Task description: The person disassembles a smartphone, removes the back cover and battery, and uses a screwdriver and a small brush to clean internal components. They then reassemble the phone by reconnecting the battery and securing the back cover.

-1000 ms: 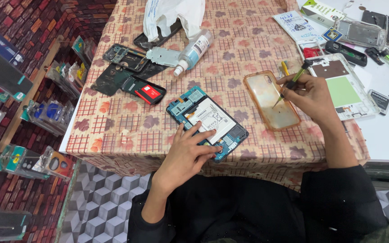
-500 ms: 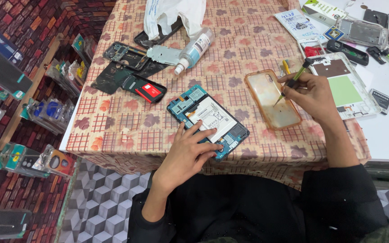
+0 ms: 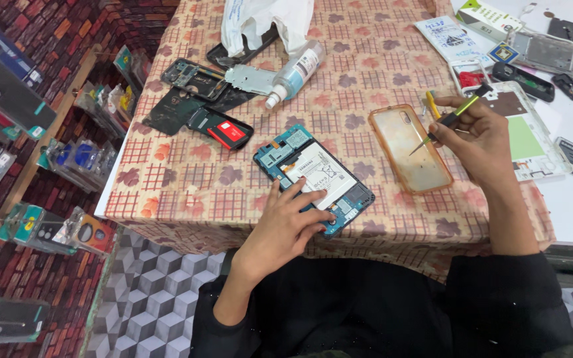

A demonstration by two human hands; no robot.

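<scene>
An opened phone [image 3: 313,178] with a blue frame and a white battery lies on the patterned tablecloth [image 3: 187,185]. My left hand [image 3: 286,222] rests on its near end, fingers spread and pressing down. My right hand [image 3: 475,136] holds a thin yellow-green tool [image 3: 447,122], its tip pointing down over a clear orange-rimmed phone case [image 3: 409,147] lying to the right of the phone.
Black phone covers and a phone part with a red label [image 3: 223,129] lie at the left. A spray bottle [image 3: 294,71] and a white plastic bag [image 3: 260,20] are behind. Several phone parts and a white open device [image 3: 525,129] cover the right table side.
My right hand has lifted a little, with the tool tip staying over the clear case. My left hand stays on the opened phone.
</scene>
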